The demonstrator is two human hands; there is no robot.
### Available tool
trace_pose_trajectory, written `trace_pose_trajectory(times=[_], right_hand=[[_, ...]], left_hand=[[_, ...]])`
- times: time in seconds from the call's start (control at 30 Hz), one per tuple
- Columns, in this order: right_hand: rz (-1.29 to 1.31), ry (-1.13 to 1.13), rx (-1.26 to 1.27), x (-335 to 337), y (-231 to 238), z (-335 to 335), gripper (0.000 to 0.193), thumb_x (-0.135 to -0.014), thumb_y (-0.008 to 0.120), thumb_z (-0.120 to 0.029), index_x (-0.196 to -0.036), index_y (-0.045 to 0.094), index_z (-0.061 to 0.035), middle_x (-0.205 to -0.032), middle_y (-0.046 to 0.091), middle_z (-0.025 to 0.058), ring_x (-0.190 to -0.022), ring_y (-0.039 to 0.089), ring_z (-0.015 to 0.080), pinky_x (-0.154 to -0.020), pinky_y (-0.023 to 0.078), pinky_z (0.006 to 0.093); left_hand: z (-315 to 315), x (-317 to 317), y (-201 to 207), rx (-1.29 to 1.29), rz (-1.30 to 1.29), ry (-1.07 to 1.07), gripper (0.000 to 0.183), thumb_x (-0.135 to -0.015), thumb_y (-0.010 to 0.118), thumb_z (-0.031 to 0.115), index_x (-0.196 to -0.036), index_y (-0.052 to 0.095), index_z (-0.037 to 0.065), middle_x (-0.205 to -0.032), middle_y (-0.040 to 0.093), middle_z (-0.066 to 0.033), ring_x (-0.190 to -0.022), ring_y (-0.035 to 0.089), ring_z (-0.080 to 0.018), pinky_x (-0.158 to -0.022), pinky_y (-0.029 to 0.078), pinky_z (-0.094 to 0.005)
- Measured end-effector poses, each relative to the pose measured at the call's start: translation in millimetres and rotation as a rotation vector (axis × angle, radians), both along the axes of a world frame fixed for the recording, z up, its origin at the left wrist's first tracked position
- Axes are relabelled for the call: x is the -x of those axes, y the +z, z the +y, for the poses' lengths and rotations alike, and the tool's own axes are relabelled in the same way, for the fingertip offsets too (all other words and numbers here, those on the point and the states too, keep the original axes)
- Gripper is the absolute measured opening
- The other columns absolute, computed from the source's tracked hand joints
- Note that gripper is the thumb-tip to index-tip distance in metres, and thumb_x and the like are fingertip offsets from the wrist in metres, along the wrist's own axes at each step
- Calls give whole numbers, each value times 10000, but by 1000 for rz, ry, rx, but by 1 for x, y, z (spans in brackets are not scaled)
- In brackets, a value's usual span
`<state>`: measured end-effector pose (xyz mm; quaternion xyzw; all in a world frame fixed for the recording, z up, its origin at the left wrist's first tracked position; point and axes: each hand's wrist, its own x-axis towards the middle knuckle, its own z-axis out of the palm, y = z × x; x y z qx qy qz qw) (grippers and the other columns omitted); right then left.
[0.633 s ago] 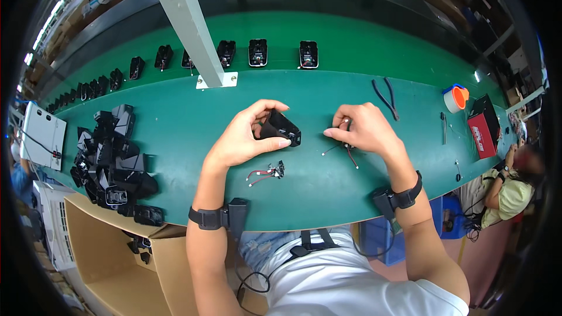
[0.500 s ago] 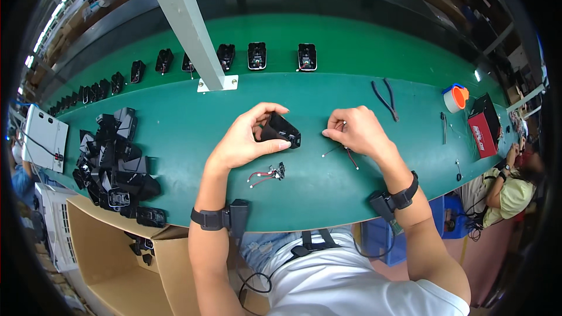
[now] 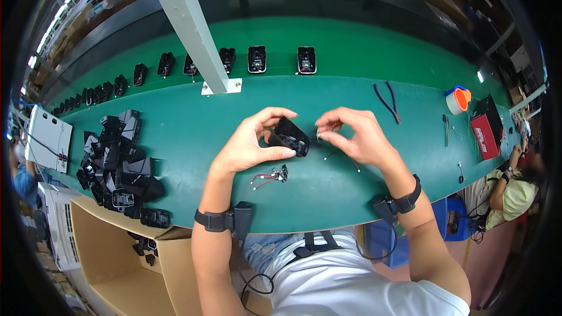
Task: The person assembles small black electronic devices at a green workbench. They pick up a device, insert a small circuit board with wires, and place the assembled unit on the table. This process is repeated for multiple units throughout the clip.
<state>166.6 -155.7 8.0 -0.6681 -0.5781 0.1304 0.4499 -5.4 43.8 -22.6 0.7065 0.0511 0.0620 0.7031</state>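
Observation:
My left hand [image 3: 243, 146] grips a black plastic housing [image 3: 291, 136], thumb along its near edge and fingers behind it. The housing is tilted, with its hollow inside partly showing. Just right of it, my right hand [image 3: 362, 136] pinches a small dark part [image 3: 318, 135], too small to name, between thumb and fingertips. A thin red-and-black wire [image 3: 355, 164] shows below that hand; whether it joins the pinched part cannot be seen. On the green bench below the housing lies a small part with red and black leads and white plugs [image 3: 273, 177].
A heap of black housings [image 3: 120, 164] lies at left, beside a white metal box [image 3: 48, 139]. Beyond a grey post [image 3: 193, 26], several filled housings [image 3: 256, 59] stand in a row. Pliers [image 3: 387, 103], an orange-and-white tape roll [image 3: 459, 100] and a red box [image 3: 485, 134] are at right.
My right hand has moved left, bringing the pinched part close to the housing. My left hand has turned the housing, so more of its inside shows.

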Motion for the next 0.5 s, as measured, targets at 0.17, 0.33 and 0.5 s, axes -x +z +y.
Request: trace_pose_trajectory(times=[0.17, 0.33, 0.5], right_hand=[[-63, 151, -205, 25, 6, -2, 191, -798, 770, -17, -975, 699, -16, -906, 715, 99, -832, 688, 257, -741, 557, 355], [-129, 149, -251, 32, -1, 1, 195, -785, 777, -14, -963, 697, -25, -911, 711, 96, -817, 678, 260, -729, 558, 354], [-202, 164, -288, 37, 1, 1, 200, -766, 784, -2, -939, 688, -27, -895, 705, 87, -810, 674, 256, -724, 560, 356]], left_hand=[[-2, 2, 2, 159, 13, -139, 726, -740, 826, 1, -1396, 513, -27, -1229, 635, -91, -1140, 605, -170, -1008, 483, -323], [-4, 1, 2, 200, -76, -184, 679, -778, 839, 71, -1376, 529, -18, -1150, 671, -91, -1069, 637, -154, -968, 498, -305], [-5, 2, 2, 270, -65, -208, 657, -788, 832, 65, -1366, 532, -20, -1159, 665, -91, -1075, 634, -156, -981, 488, -304]])
